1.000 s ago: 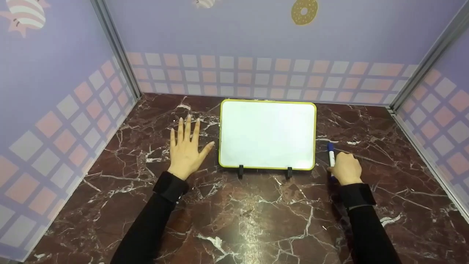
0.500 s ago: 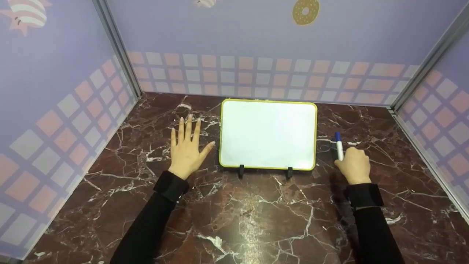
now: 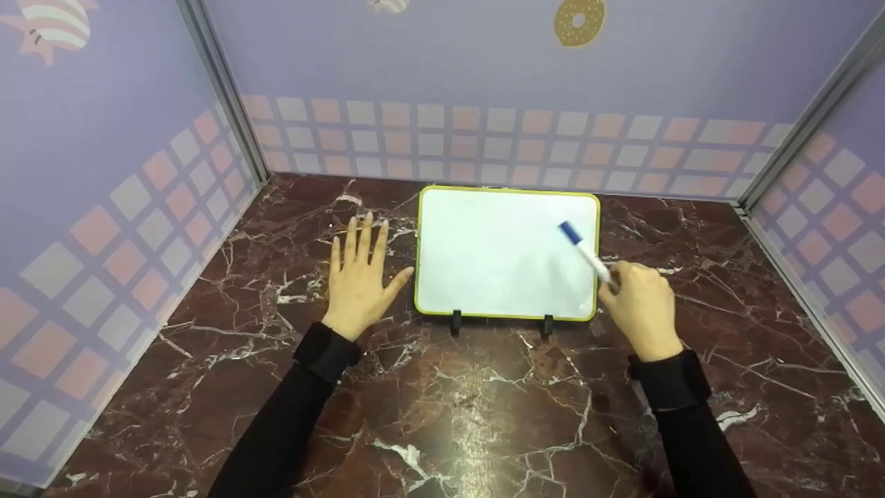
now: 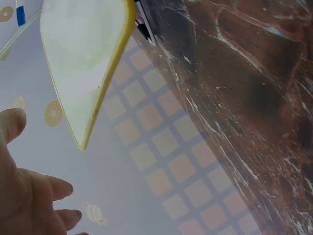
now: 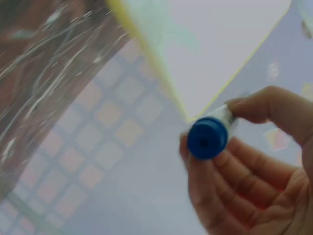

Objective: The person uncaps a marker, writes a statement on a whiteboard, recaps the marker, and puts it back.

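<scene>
My right hand (image 3: pixel 639 304) holds a whiteboard marker (image 3: pixel 591 259) between thumb and fingers. Its white barrel slants up and left, and the blue cap overlaps the right part of the whiteboard (image 3: pixel 484 249) in the head view. The right wrist view shows the marker's blue end (image 5: pixel 208 138) pointing at the camera, with the thumb on one side and curled fingers on the other. The whiteboard has a yellow rim and a blank white face. Left of it, my left hand (image 3: pixel 359 287) is spread with straight fingers, back upward, its thumb close to the board's edge.
Two black stand feet (image 3: pixel 455 323) support the whiteboard's lower edge. It stands on a dark red marbled tabletop (image 3: pixel 470 429). Lilac panels (image 3: pixel 484 69) with a checked band close off the back and both sides, joined by grey corner posts (image 3: pixel 228 90).
My right hand has lifted the marker from beside the board, first to the right, then up and left; the marker now tilts toward the board. My left hand has shifted slightly right.
</scene>
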The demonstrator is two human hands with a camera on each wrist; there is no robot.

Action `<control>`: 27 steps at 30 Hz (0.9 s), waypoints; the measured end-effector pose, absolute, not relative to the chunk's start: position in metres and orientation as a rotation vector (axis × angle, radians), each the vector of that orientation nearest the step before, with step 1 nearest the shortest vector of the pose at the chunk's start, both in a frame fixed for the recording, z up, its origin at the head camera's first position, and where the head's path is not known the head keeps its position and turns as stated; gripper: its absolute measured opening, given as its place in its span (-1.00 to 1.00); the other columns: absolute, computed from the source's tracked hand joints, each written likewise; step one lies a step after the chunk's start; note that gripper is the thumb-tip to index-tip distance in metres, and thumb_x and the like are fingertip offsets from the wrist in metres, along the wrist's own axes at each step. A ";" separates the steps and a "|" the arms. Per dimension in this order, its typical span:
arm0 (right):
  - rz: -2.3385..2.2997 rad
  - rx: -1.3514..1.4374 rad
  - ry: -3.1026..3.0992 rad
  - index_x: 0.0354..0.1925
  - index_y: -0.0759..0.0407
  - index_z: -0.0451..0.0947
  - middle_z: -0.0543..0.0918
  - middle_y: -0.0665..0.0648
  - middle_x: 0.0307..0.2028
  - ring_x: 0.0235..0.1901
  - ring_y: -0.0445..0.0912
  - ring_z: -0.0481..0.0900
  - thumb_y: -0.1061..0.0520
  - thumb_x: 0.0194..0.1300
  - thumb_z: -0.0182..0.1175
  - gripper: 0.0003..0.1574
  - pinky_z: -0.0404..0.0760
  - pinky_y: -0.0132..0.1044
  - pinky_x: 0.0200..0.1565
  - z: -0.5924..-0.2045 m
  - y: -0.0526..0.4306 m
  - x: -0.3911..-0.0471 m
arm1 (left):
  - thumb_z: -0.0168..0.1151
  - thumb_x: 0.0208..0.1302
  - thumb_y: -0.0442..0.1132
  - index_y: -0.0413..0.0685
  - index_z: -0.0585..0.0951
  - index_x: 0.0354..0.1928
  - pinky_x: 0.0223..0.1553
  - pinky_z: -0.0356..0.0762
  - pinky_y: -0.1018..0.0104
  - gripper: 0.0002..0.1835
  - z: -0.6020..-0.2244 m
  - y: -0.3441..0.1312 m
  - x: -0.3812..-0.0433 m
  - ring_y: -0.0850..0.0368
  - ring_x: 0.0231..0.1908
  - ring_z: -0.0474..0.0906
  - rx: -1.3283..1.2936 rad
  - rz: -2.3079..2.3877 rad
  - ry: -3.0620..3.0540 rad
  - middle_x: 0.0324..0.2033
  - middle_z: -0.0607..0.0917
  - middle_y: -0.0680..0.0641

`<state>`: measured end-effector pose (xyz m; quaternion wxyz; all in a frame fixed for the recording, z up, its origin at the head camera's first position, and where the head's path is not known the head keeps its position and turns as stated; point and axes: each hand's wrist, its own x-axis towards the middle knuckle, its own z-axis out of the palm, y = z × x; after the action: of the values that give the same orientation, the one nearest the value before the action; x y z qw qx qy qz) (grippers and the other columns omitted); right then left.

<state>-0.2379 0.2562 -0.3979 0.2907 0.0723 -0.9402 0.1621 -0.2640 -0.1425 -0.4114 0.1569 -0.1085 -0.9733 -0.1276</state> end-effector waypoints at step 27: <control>0.212 0.888 -2.268 -0.38 0.22 0.62 0.69 0.12 -0.44 -0.41 -0.03 0.60 0.41 -0.05 0.43 -0.76 0.68 -0.26 -0.31 -0.411 0.173 -0.208 | 0.43 0.19 -0.19 -0.12 0.71 -0.23 -0.17 0.70 0.34 -0.82 -0.418 -0.082 -0.229 0.13 -0.29 0.68 -1.169 -0.422 -2.192 -0.32 0.75 -0.02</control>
<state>-0.2079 0.1732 -0.4107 0.3414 0.3415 -0.8719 0.0816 -0.2293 -0.0816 -0.4182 0.3061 -0.4416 -0.8282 -0.1594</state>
